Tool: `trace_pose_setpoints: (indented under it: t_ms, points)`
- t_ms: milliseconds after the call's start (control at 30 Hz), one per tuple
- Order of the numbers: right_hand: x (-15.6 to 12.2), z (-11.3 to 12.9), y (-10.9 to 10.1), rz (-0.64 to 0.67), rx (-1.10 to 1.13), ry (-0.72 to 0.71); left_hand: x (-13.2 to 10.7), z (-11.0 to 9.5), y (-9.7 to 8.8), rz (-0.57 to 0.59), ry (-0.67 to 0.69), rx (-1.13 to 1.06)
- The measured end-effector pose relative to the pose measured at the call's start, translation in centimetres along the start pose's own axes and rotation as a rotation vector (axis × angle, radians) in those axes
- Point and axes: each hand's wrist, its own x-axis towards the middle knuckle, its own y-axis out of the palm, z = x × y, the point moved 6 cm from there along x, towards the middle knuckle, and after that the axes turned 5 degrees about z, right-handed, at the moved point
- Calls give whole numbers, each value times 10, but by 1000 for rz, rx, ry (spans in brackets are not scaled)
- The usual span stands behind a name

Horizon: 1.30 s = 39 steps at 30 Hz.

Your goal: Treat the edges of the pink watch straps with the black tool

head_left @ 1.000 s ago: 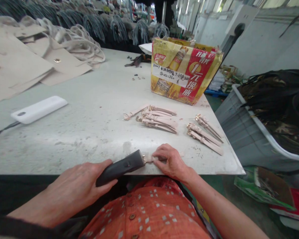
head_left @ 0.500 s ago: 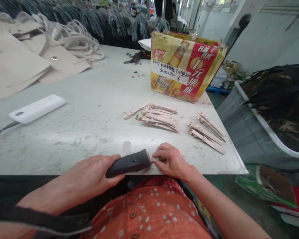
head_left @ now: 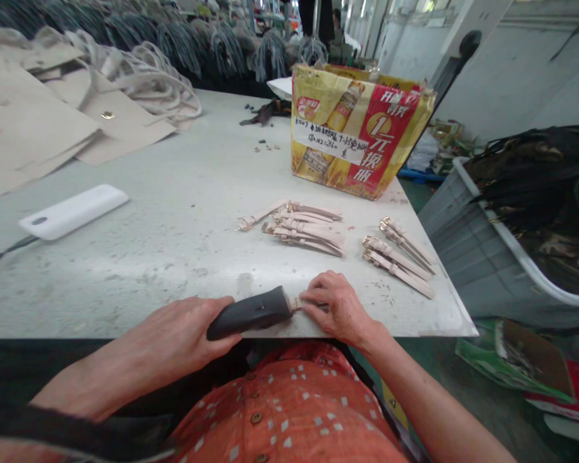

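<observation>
My left hand (head_left: 181,341) grips a black hand-held tool (head_left: 251,312) at the table's near edge, its tip pointing right. The tip touches the buckle end of a small beige strap (head_left: 296,303) that my right hand (head_left: 335,307) pins flat on the table with closed fingers. Most of that strap is hidden under the fingers. Beyond the hands lies a pile of similar beige straps with gold buckles (head_left: 303,228). A second, smaller group of straps (head_left: 398,257) lies to the right.
A yellow and red cardboard box (head_left: 359,132) stands at the back right of the grey table (head_left: 174,212). A white oblong device (head_left: 72,212) lies on the left, beige bag panels and cords (head_left: 77,109) behind it. A grey bin (head_left: 468,244) with dark material stands off the table's right side.
The black tool and my left hand have shifted right, closing on the strap's buckle end. My right hand has stayed pressed on the strap.
</observation>
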Motion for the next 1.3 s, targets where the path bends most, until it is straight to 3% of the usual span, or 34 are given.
trace_pose_setpoints:
  t_ms: [400,767,1000,1300]
  points:
    - [15,2,10,24,45,-10,-1,0,4,-45,-2,-10]
    - [25,7,4,121,287,47,2,10,12,-32,13,14]
    - [27,0,11,8,345,176,-8,1,5,-10,11,-6]
    - [27,-1,15,-2,228,208,-1,-11,-2,26,5,54]
